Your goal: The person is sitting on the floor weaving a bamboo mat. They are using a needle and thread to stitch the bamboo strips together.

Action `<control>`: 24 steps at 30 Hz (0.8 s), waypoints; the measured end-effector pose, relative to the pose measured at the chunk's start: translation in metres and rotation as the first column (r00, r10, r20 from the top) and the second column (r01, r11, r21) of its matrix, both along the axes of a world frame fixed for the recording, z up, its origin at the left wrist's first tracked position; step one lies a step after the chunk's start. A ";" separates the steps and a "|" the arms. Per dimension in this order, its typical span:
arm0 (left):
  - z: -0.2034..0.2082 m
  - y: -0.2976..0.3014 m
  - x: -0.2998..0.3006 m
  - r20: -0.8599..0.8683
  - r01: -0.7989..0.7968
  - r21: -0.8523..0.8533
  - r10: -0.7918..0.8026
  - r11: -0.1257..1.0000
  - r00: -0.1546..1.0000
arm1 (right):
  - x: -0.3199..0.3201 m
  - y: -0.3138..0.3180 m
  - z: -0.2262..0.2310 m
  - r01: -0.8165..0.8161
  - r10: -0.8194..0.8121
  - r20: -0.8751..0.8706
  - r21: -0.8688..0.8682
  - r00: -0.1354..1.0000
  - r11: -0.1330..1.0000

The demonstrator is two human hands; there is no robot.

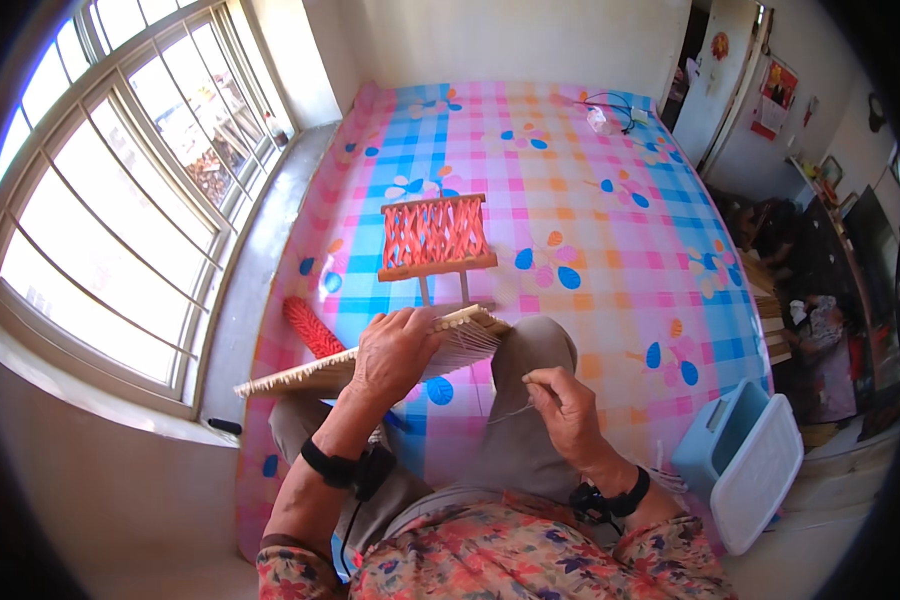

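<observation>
Across my lap slants a flat mat of pale stalks (305, 379), its cut ends lined up along the far edge. My left hand (395, 350) is closed over that edge, near the mat's right end, with the fingers curled round it. To the right, above my right knee, my right hand (567, 412) is closed in a pinch. A thin pale thread (513, 411) runs from its fingertips toward the mat. Whether a needle is also between those fingers is too small to tell. My left forearm covers part of the mat.
Beyond the mat stands a small wooden folding stool (435, 238) with a woven pink-red seat. A red braided piece (311, 328) lies left of it on the checked sheet (540, 200). At right sits a blue bin (705, 430) with a white lid (758, 475); a barred window is at left.
</observation>
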State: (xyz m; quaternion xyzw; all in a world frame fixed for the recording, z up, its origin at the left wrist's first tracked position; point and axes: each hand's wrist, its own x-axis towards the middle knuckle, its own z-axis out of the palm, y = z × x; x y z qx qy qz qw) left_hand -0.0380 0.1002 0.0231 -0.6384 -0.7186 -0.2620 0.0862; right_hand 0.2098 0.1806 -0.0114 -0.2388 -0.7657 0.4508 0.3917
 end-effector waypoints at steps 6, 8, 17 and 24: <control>0.009 -0.006 -0.015 0.084 -0.143 0.036 0.140 0.989 0.987 | -0.052 0.012 0.033 -0.054 0.059 -0.014 0.256 0.998 0.965; 0.012 -0.005 -0.018 0.124 -0.151 0.026 0.147 0.988 0.981 | -0.066 0.017 0.030 -0.049 0.059 -0.029 0.283 0.998 0.958; 0.017 0.003 -0.028 0.238 -0.178 -0.089 0.194 0.980 0.952 | -0.109 0.025 0.006 -0.014 0.020 -0.017 0.292 1.000 0.956; 0.020 0.005 -0.034 0.268 -0.134 -0.082 0.152 0.988 0.951 | -0.112 0.034 0.009 -0.081 0.085 -0.003 0.271 0.996 0.959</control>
